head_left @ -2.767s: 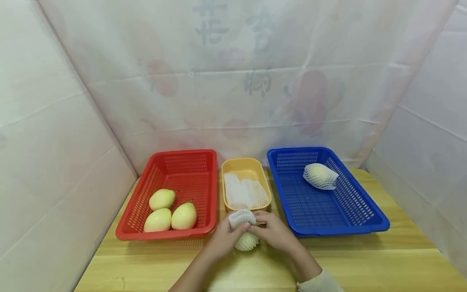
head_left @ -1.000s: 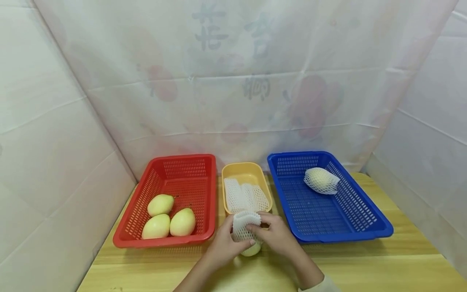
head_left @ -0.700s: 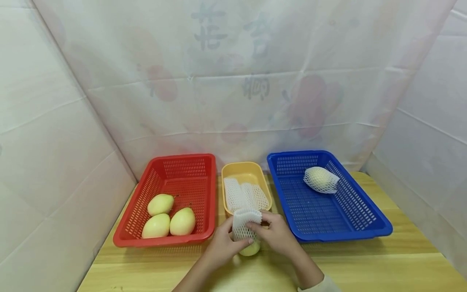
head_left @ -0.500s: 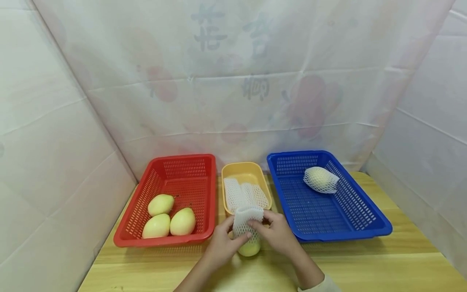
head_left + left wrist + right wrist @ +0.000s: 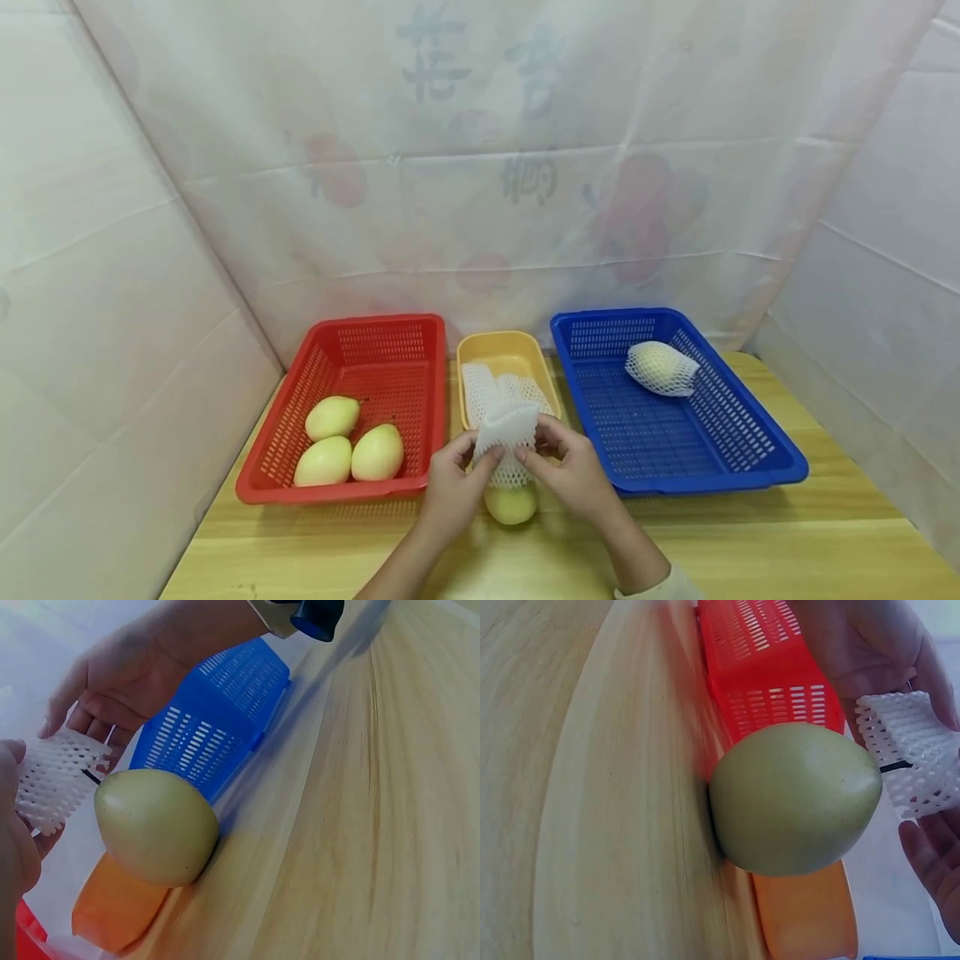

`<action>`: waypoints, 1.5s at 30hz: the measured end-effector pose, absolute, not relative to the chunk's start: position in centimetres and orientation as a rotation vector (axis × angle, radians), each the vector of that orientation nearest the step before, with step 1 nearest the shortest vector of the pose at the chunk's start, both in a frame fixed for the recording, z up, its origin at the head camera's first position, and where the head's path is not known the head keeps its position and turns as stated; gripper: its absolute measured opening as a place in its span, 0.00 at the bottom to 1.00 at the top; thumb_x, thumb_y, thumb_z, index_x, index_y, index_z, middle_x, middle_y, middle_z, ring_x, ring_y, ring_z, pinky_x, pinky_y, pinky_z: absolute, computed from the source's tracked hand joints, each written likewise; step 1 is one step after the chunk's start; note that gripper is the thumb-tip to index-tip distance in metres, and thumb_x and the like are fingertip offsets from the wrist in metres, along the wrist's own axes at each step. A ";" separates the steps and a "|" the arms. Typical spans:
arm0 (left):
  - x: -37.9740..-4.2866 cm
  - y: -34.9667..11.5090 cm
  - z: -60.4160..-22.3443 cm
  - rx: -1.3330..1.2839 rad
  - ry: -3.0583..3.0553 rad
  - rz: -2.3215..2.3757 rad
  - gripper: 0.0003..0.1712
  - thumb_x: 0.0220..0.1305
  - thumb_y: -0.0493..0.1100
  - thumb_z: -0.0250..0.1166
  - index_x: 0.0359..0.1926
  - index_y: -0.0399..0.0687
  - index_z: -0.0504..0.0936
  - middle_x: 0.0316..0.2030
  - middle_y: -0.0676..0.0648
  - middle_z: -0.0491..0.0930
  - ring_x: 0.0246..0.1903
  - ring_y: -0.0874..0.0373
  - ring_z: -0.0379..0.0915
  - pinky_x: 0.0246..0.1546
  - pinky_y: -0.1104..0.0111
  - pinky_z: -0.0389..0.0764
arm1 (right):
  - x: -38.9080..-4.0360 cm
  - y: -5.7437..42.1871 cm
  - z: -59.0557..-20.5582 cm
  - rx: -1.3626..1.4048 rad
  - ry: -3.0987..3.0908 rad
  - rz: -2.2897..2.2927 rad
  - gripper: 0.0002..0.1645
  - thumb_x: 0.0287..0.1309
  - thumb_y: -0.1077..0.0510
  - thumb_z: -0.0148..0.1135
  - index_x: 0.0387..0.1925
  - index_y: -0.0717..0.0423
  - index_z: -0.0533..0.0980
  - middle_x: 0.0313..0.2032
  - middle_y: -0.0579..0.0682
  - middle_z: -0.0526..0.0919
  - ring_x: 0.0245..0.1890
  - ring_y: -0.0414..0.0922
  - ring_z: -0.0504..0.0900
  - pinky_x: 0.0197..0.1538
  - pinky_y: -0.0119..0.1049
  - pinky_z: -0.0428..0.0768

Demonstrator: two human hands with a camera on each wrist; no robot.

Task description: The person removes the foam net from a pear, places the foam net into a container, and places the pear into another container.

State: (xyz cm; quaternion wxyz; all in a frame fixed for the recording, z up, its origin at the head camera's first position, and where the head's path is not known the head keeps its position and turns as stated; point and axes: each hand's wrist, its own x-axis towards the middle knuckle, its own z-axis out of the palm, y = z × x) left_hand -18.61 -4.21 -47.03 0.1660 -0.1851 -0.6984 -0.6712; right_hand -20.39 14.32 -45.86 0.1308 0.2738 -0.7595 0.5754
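A pale green pear (image 5: 512, 505) stands on the wooden table in front of me, its dark stem toward the back in both wrist views. Over its stem end is a white foam net sleeve (image 5: 508, 429). My left hand (image 5: 450, 483) pinches one side of the sleeve's edge between thumb and fingers, and my right hand (image 5: 573, 475) pinches the other side. Seen from the right wrist, the net (image 5: 915, 742) is off the pear's body (image 5: 795, 799), and only the stem reaches it. Neither hand touches the pear.
To the left, a red basket (image 5: 435, 400) holds three bare pears (image 5: 377, 452). A yellow tray (image 5: 498, 342) with several foam nets (image 5: 483, 396) stands behind my hands. On the right, a blue basket (image 5: 630, 450) contains one pear in a net (image 5: 662, 368).
Earlier the net covered most of the pear. It has since been drawn up and away toward the back, baring the pear. Both hands moved with it, and the left thumb is now higher.
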 end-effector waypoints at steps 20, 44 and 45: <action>-18.7 -4.6 -47.7 -0.585 -2.361 -1.729 0.23 0.63 0.52 0.68 0.58 0.55 0.79 0.53 0.53 0.80 0.50 0.54 0.78 0.52 0.58 0.81 | -21.4 14.7 -43.4 0.548 -2.222 1.517 0.20 0.57 0.64 0.69 0.51 0.54 0.79 0.28 0.48 0.81 0.23 0.36 0.76 0.27 0.30 0.78; -19.0 -5.0 -49.1 -0.670 -2.722 -1.401 0.32 0.56 0.56 0.72 0.59 0.48 0.80 0.54 0.54 0.78 0.55 0.56 0.74 0.56 0.60 0.76 | -27.0 10.5 -43.9 0.101 -2.128 1.829 0.18 0.56 0.62 0.69 0.47 0.56 0.72 0.29 0.57 0.82 0.23 0.47 0.80 0.21 0.38 0.81; -19.0 -5.0 -49.0 -0.669 -2.724 -1.400 0.32 0.56 0.56 0.72 0.59 0.48 0.80 0.55 0.54 0.78 0.55 0.56 0.74 0.57 0.60 0.76 | -27.3 10.4 -44.2 0.085 -2.114 1.821 0.16 0.57 0.61 0.69 0.44 0.57 0.73 0.31 0.57 0.82 0.24 0.48 0.81 0.21 0.40 0.82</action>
